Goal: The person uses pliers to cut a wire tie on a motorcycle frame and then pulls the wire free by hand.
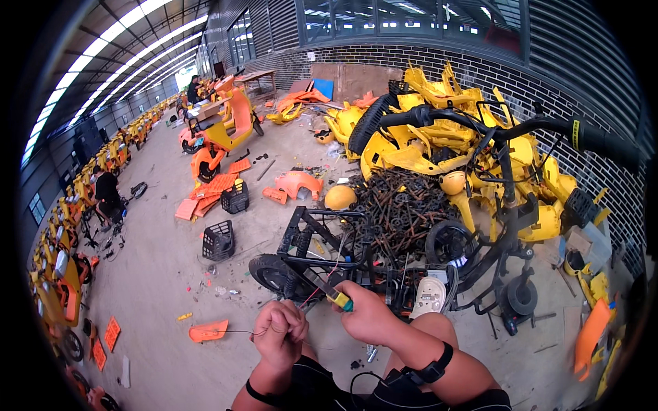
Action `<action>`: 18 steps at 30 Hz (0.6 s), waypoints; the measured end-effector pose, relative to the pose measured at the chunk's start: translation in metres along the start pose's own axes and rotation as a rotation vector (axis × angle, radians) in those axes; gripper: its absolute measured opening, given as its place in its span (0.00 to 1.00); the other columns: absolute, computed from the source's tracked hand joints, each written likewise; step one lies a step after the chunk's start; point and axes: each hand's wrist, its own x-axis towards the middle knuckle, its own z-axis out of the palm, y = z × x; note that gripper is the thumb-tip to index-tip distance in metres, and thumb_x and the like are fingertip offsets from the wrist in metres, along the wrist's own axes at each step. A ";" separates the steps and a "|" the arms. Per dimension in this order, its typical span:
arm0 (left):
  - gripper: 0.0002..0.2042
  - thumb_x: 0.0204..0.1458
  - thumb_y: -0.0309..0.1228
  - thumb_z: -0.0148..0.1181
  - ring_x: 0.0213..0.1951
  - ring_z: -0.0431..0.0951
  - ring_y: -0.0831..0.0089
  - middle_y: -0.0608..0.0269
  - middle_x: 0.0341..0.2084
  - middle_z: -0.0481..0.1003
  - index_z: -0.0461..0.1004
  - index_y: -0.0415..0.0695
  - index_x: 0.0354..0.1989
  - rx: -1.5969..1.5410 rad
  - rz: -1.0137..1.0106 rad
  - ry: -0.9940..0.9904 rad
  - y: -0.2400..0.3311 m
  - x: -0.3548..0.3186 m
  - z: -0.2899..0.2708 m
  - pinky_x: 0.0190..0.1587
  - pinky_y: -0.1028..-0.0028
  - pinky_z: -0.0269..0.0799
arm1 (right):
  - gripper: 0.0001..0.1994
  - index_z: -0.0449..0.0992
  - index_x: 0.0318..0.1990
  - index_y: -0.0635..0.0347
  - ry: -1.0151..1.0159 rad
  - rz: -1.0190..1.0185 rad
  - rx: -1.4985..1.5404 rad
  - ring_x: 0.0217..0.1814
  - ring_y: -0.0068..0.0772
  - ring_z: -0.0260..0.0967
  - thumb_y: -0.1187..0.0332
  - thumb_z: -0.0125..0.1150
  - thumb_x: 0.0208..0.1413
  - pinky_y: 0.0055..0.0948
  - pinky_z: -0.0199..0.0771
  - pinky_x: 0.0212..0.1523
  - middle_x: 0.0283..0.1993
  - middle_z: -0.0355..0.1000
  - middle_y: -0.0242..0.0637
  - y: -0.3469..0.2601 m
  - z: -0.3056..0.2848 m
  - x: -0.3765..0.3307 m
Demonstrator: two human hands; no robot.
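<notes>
My left hand [279,332] is closed, its fingers pinching a thin wire [236,332] that trails off to the left. A reddish wire [317,294] runs from near those fingertips up to a stripped black scooter frame [336,262]. My right hand [373,316] is wrapped around a utility knife [338,298] with a yellow and green handle, its grey blade pointing up and left toward the frame. The two hands are a short way apart, just in front of the frame. Part of the handle is hidden inside my right fist.
Handlebars [473,127] rise on the right. Beyond the frame lie a heap of rusty metal parts [404,212] and piled yellow panels [439,147]. A black basket [218,240] and an orange panel [209,331] lie left. Scooters line the far left, near another person [106,188].
</notes>
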 end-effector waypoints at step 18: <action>0.17 0.67 0.40 0.46 0.13 0.49 0.83 0.69 0.18 0.56 0.61 0.42 0.26 0.003 0.264 0.188 0.073 -0.010 -0.045 0.14 0.80 0.45 | 0.25 0.64 0.49 0.61 0.578 0.121 0.913 0.48 0.38 0.69 0.89 0.42 0.40 0.43 0.80 0.48 0.45 0.66 0.39 0.022 -0.079 0.026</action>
